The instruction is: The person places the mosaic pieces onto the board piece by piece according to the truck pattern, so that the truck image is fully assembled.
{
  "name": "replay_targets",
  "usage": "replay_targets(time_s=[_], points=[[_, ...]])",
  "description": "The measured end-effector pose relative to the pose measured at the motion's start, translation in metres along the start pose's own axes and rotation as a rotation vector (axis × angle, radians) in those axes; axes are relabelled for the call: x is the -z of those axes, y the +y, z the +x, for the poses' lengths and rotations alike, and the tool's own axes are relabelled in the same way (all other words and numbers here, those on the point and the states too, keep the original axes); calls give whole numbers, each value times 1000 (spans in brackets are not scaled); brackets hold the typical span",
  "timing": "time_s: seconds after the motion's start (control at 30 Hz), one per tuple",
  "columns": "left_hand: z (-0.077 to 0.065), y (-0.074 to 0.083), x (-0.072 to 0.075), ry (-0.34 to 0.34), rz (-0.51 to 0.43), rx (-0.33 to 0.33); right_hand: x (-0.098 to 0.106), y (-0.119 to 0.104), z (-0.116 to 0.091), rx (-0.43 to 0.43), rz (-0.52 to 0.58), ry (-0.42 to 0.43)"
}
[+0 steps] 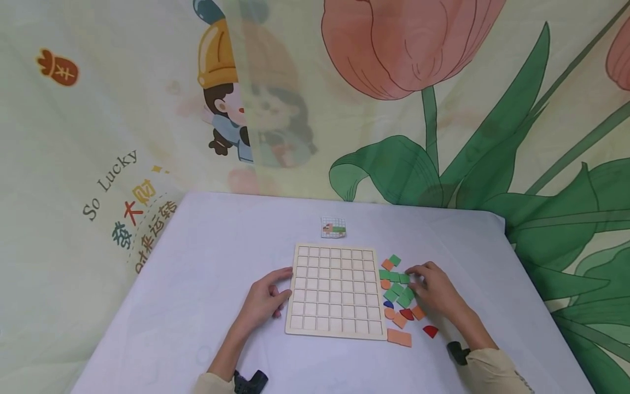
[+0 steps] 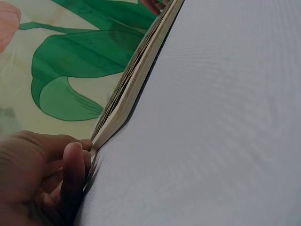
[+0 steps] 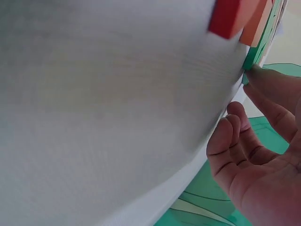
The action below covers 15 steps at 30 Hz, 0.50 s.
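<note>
A pale wooden grid board point(image 1: 337, 290) lies on the table. My left hand point(image 1: 264, 295) is at its left side, with index fingertip and thumb apart along the edge and the other fingers bent. In the left wrist view, the fingertips of that hand point(image 2: 51, 174) meet the board's edge point(image 2: 129, 99). To the right of the board my right hand point(image 1: 437, 289) pinches a green square point(image 1: 404, 278) between thumb and index finger, at the end of a short green row. The right wrist view shows those fingers point(image 3: 273, 89) at a green piece point(image 3: 252, 57), the remaining fingers curled.
Several loose green squares point(image 1: 391, 295), orange pieces point(image 1: 399, 337), red pieces point(image 1: 430, 331) and a blue piece point(image 1: 388, 304) lie along the board's right side. A small pattern card point(image 1: 333, 227) sits behind the board on the white tablecloth point(image 1: 221, 246). A printed curtain hangs behind.
</note>
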<state>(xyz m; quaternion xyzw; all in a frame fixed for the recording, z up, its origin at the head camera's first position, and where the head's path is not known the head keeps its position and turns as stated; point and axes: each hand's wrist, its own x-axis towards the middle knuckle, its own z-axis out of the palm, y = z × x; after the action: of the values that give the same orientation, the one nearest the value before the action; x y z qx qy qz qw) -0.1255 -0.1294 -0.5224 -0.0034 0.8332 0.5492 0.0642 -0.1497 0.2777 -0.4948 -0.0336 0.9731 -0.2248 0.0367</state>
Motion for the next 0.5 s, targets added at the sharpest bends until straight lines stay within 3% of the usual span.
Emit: replay_targets(time_s=[0.3,0.5], points=[[2,-3,-3,10,40,-41,0,6,1,-21,38,-11],[1,-5,-3,0,-4,-30,-1,8,3,-12,38,-14]])
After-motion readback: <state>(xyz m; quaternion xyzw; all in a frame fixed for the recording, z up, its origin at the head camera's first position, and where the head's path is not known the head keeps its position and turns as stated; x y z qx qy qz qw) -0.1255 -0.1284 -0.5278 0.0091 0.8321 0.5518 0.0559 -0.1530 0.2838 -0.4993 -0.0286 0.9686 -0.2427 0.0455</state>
